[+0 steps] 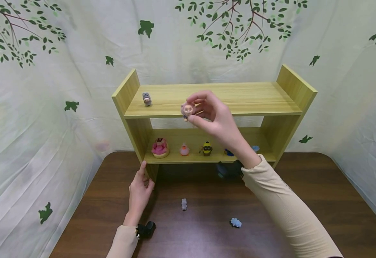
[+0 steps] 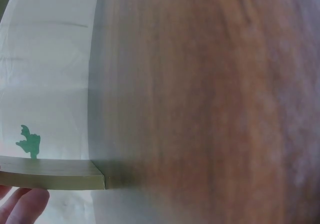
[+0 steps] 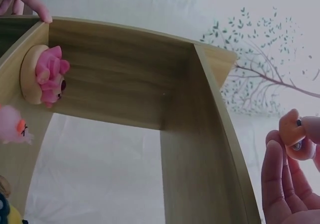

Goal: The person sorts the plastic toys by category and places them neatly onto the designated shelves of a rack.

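Your right hand (image 1: 218,118) pinches a small doll (image 1: 188,109) between thumb and fingers, up at the front edge of the shelf's (image 1: 255,96) top board, right of a grey doll (image 1: 147,100) standing there. Your left hand (image 1: 139,190) touches the shelf's left side, index finger straight, thumb spread apart. A pink bear (image 1: 159,148) sits on the board below.

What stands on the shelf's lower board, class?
A pink bear, pink bird, yellow toy, something dark blue and something light blue. The right arm hides whatever lies behind it.
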Demonstrator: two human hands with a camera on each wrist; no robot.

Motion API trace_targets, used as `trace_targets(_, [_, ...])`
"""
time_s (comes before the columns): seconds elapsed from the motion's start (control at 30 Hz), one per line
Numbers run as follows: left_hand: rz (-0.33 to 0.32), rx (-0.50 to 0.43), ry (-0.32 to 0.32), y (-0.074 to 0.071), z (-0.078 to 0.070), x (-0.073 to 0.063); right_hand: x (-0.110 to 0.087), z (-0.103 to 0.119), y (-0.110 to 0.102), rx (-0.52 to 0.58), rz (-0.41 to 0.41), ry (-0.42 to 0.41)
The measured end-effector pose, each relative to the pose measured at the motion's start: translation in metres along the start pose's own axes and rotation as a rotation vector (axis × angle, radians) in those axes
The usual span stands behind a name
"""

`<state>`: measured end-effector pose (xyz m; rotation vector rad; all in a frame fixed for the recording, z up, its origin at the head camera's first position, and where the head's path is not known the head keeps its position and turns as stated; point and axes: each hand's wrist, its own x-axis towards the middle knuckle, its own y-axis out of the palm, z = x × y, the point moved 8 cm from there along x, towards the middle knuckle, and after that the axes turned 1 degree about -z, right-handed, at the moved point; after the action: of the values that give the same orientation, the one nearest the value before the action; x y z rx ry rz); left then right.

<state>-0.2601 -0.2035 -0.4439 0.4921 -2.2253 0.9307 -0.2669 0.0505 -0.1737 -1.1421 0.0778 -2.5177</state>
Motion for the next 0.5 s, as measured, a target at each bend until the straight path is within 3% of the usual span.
trace_targets(0.5, [0.000,-0.004,0.011,0.000,-0.001,0.000,0.016,-0.004,-0.001,-0.029,-0.024,0.035])
